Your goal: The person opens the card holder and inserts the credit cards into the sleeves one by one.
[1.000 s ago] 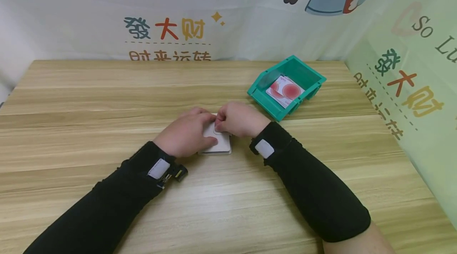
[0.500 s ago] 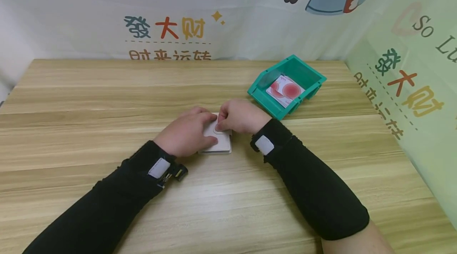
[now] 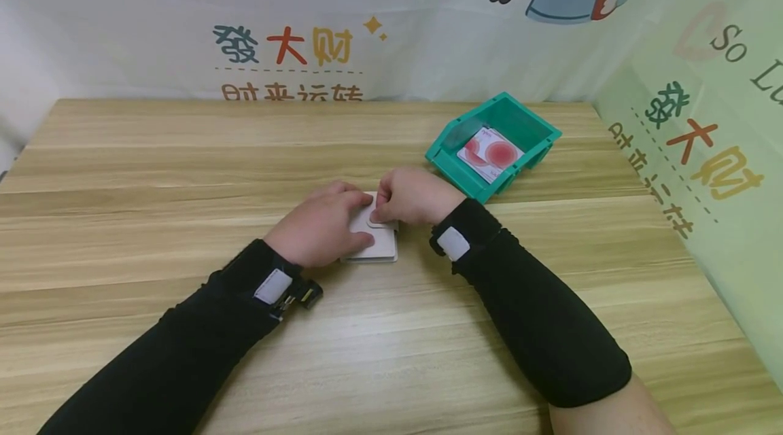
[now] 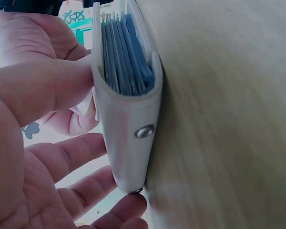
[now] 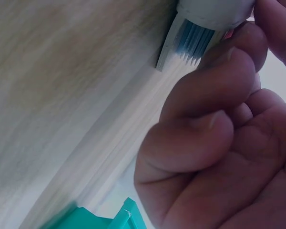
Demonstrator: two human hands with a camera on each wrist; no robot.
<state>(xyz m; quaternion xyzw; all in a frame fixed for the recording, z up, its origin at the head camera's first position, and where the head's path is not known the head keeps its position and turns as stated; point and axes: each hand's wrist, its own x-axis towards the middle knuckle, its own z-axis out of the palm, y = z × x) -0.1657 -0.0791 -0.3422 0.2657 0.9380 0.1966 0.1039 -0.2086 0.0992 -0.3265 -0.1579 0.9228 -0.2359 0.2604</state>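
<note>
A white card holder (image 3: 383,245) lies on the wooden table in front of the person. Its stack of clear inner sleeves (image 4: 126,59) and a metal stud (image 4: 145,131) on the spine show in the left wrist view. The left hand (image 3: 318,228) grips the holder from the left, thumb on the cover and fingers along the spine. At the upper right of the cover, the right hand (image 3: 412,197) pinches the closing strap (image 3: 382,223) between thumb and curled forefinger. The remaining fingers (image 5: 186,143) of that hand are curled in; they partly hide the holder in the right wrist view.
Behind and to the right of the right hand stands a teal plastic bin (image 3: 467,180). White cards (image 3: 498,153) with red circles lie inside it. Printed cloth (image 3: 416,47) hangs along the table's back and right sides.
The right hand has shifted very slightly away from the person, still at the strap. The left hand keeps its hold and the card holder stays in place.
</note>
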